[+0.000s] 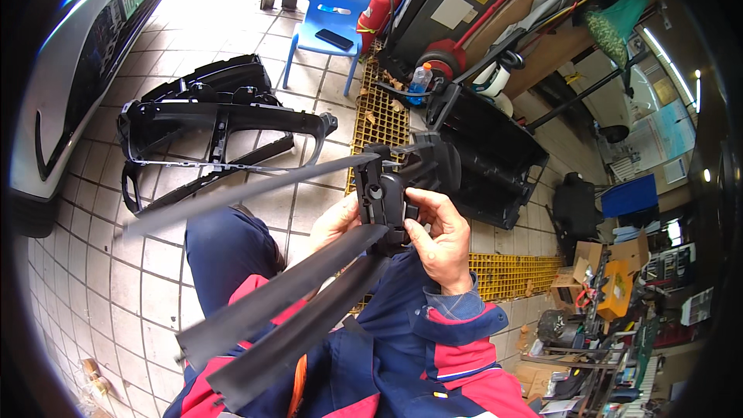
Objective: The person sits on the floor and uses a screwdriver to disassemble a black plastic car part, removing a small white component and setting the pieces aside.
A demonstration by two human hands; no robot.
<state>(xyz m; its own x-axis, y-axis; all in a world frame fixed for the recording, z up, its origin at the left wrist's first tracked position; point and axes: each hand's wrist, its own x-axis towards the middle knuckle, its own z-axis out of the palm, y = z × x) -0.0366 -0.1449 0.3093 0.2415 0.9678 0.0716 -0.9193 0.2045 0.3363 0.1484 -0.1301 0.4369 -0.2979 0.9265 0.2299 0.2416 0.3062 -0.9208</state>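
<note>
Above my lap I hold a black plastic car part, a grille shutter with long flat slats (279,294), roughly level in front of me. Its slats fan out to the left from a boxy black block (393,197). My left hand (334,224) grips the block's left side, its fingers partly hidden behind the slats. On the other side, my right hand (439,238) pinches the block's right edge between thumb and fingers. Beyond the block, more black plastic overlaps it, and I cannot tell where the held part ends.
On the tiled floor at the left lies a black plastic frame (224,131), beside a white car (46,108). A blue chair (333,15) with a phone (334,39) stands ahead. Yellow floor grating (379,108), a large black panel (487,155), a blue-liquid bottle (420,83) and cardboard boxes (573,282) are about.
</note>
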